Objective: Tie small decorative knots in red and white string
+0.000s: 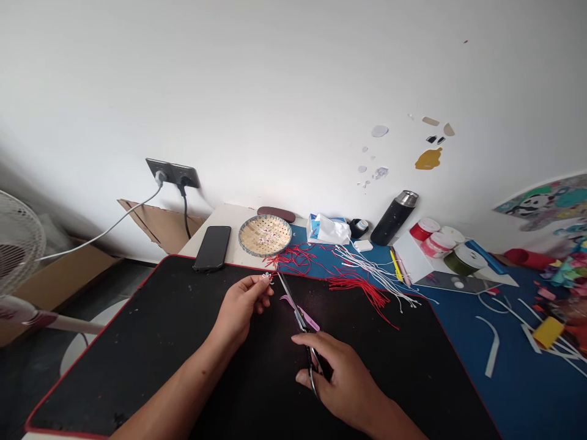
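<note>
Two hands: left, right on scissors | black desk mat | white wall

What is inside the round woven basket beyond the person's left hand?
The shallow bamboo basket holds many small white and pink pieces, perhaps like the white flower-shaped piece in the left hand. Their shapes are too small to tell; they cover parts of its floor.

The white desk carries a black mat (red-edged), phone and bamboo dish.
</note>
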Tool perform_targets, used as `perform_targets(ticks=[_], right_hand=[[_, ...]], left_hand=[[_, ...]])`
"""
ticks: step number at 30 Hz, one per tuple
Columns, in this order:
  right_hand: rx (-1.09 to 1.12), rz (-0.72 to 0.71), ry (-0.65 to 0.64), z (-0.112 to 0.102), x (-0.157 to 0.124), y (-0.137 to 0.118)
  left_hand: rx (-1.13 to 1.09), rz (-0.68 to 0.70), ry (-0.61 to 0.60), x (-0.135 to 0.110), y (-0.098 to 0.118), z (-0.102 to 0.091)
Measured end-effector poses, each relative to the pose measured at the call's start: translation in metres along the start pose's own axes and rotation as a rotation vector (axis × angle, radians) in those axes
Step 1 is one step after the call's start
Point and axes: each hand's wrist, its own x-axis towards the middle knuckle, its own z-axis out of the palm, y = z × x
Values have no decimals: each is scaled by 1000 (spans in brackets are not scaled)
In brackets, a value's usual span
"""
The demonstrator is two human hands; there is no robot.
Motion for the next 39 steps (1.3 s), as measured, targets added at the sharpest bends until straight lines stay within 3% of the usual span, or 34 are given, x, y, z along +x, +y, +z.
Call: perform_targets(ticks=[11, 39], right_hand=[[-155, -8, -37, 2, 1, -3], [-277, 6, -31, 12, 12, -18]], left_hand=[[20, 26, 6, 1, -2, 0], [39, 23, 4, -1, -12, 4]])
